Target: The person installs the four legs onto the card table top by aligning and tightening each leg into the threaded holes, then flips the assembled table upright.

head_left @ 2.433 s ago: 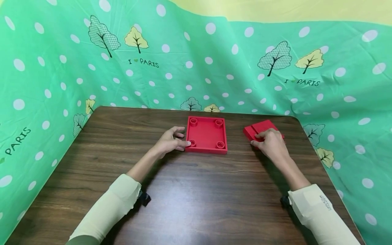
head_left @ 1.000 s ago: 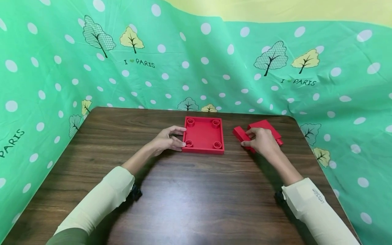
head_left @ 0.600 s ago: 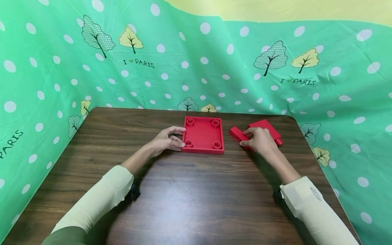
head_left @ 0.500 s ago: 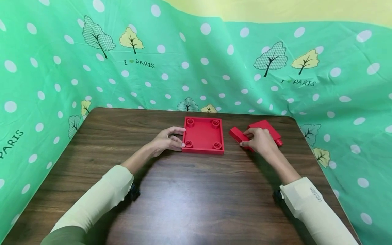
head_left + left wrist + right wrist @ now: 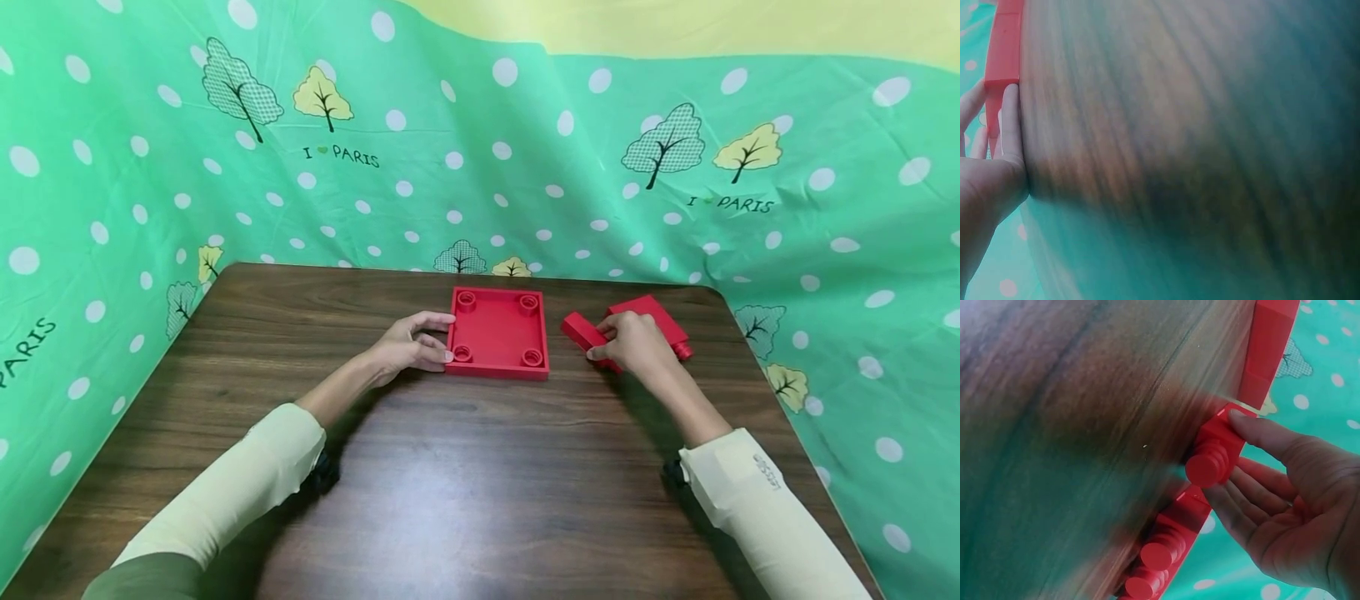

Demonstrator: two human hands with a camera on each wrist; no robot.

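Note:
A shallow red square tabletop (image 5: 500, 332) lies upside down on the table, with a raised rim and round threaded sockets in its corners. Against its left edge rests my left hand (image 5: 401, 346), thumb at the near corner and fingers extended along the side. My right hand (image 5: 641, 343) pinches a red table leg (image 5: 579, 327) between thumb and fingers, to the right of the tabletop. In the right wrist view, a threaded peg (image 5: 1205, 469) sticks out of this leg's end. Behind the right hand, several more red legs (image 5: 651, 312) lie side by side, partly hidden.
The brown wood-grain table (image 5: 465, 492) has a rounded far right corner near the legs. A green dotted cloth (image 5: 495, 175) hangs along its back and sides. Dark wrist cameras sit at both cuffs.
My right hand has drawn one leg leftward, away from the other legs, opening a gap. The left hand stays at the tabletop's edge. In the last half second almost nothing has moved.

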